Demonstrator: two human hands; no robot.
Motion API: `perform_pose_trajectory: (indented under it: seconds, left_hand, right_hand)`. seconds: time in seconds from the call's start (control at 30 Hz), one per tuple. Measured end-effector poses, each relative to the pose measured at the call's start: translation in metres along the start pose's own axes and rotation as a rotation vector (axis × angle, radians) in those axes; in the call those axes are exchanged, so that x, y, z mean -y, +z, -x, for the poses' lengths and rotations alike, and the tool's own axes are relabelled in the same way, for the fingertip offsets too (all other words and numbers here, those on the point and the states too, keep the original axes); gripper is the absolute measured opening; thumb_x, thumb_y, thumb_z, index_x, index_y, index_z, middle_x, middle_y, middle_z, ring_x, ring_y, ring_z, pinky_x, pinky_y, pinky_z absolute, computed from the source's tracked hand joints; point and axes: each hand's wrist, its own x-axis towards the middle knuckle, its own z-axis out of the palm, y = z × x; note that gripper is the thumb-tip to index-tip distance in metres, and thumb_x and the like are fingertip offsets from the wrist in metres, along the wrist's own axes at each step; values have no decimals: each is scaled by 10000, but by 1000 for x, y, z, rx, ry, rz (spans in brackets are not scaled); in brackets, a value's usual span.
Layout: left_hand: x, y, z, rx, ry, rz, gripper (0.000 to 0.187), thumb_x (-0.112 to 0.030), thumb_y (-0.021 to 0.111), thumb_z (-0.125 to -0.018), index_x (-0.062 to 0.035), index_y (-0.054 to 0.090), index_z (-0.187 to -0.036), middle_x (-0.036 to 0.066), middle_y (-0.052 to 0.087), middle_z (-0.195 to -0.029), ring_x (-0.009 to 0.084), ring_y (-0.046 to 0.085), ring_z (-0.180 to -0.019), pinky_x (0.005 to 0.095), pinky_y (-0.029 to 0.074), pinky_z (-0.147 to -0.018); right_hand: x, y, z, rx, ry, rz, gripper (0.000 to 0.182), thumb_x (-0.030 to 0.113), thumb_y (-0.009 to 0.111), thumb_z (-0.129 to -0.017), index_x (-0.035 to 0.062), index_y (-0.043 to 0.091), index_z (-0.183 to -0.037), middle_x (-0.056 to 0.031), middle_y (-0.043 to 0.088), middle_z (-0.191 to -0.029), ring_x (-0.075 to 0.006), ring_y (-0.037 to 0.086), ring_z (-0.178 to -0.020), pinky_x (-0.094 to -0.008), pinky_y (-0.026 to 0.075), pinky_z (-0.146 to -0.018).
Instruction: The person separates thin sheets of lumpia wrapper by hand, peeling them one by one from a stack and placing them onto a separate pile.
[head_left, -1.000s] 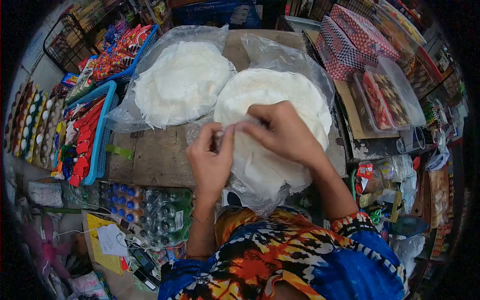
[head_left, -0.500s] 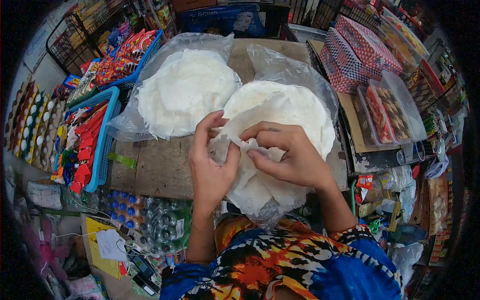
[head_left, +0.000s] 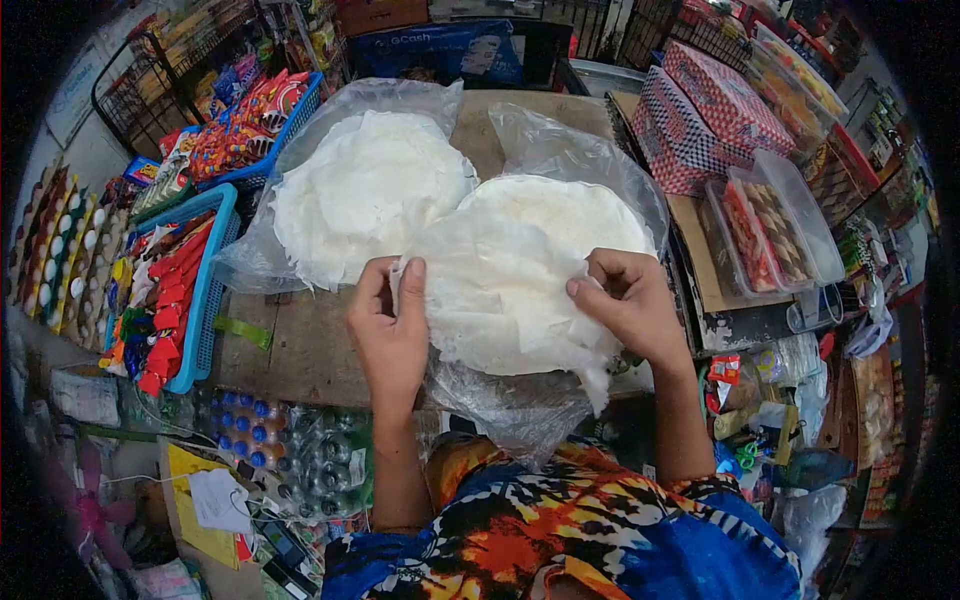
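A thin, translucent white sheet (head_left: 500, 285) is spread between my hands, its torn lower edge hanging down at the right. My left hand (head_left: 392, 315) pinches its left edge, and my right hand (head_left: 635, 305) pinches the right edge. Behind and beneath it, a round stack of white sheets (head_left: 570, 205) lies on clear plastic (head_left: 560, 135). To the left, touching or nearly touching, sits another round white stack (head_left: 360, 190) on its own plastic bag (head_left: 250, 250). Both stacks rest on a wooden table (head_left: 310, 340).
Blue baskets (head_left: 213, 290) of packets stand at the left, beside egg trays (head_left: 65, 245). Checkered boxes (head_left: 690, 125) and a clear container (head_left: 765, 225) of food are at the right. Bottles with blue caps (head_left: 240, 425) sit below the table's left front edge.
My hands have moved apart, left hand leftward and right hand rightward. The thin sheet, bunched between the fingers before, is now stretched out wide.
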Motion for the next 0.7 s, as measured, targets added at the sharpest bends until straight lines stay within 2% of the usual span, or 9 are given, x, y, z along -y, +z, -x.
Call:
perform_pose_trajectory:
  seconds: [0.1, 0.17, 0.2, 0.27, 0.33, 0.43, 0.53, 0.6, 0.7]
  left_hand:
    - [-10, 2, 7, 104, -25, 47, 185, -169, 612, -951, 14, 597, -937, -14, 575, -777, 48, 466, -710, 215, 390, -622]
    - [-17, 6, 10, 167, -26, 141, 184, -173, 587, -965, 9, 580, -987, 19, 606, -853, 68, 507, -794, 227, 424, -704]
    - [-18, 7, 12, 168, -24, 139, 184, -173, 587, -965, 9, 580, -987, 19, 606, -853, 68, 507, -794, 227, 424, -704]
    - [-20, 7, 14, 280, -56, 238, 199, -188, 576, -972, 9, 575, -999, 20, 610, -866, 75, 521, -805, 230, 433, -726]
    - [-22, 7, 15, 297, -32, 257, 215, -207, 576, -972, 5, 574, -1009, 19, 610, -884, 76, 527, -817, 227, 433, -738]
    - [-15, -3, 12, 294, -122, 371, 211, -200, 581, -964, 3, 577, -1019, 16, 608, -889, 80, 536, -818, 228, 439, -750]
    - [-11, -9, 2, 317, -148, 543, 191, -174, 586, -951, 5, 588, -1018, 22, 620, -899, 85, 548, -818, 228, 444, -748]
    - [-30, -4, 1, 336, 6, 346, 169, -146, 638, -909, 0, 600, -985, 11, 637, -878, 80, 556, -800, 225, 444, -734]
    - [-36, 12, -5, 426, 141, 68, 147, -107, 702, -855, -6, 613, -914, -3, 647, -842, 69, 559, -792, 222, 444, -722]
  right_hand:
    - [-2, 4, -8, 108, 82, 47, 267, 165, 718, -819, 22, 516, -718, 33, 455, -654, -42, 410, -642, -233, 348, -550]
    - [-4, 21, -17, -31, -102, -212, 273, 225, 758, -805, 3, 619, -880, -35, 564, -754, -81, 513, -761, -230, 432, -668]
    - [-1, 21, -21, -32, -103, -214, 273, 225, 758, -805, 3, 619, -880, -35, 564, -754, -81, 513, -761, -230, 432, -668]
    - [6, 17, -30, 166, -65, -84, 405, 287, 775, -795, -18, 648, -1029, -119, 635, -904, -123, 564, -906, -247, 461, -782]
    - [7, 23, -34, 217, -95, -51, 383, 289, 748, -821, -33, 656, -1007, -106, 657, -873, -114, 573, -852, -261, 471, -738]
    - [14, 25, -29, 282, 36, -85, 320, 251, 722, -842, -47, 665, -942, -85, 678, -816, -115, 585, -772, -287, 485, -691]
    - [13, 23, -27, 138, -155, -57, 260, 205, 708, -844, -47, 662, -883, -97, 651, -711, -114, 579, -681, -312, 477, -626]
    - [17, 19, -26, 203, -240, 130, 249, 192, 708, -832, -42, 640, -887, -174, 609, -706, -117, 592, -672, -339, 456, -600]
    - [33, 24, -19, 221, -357, 195, 258, 200, 705, -833, -38, 615, -875, -217, 555, -702, -123, 544, -637, -355, 434, -590]
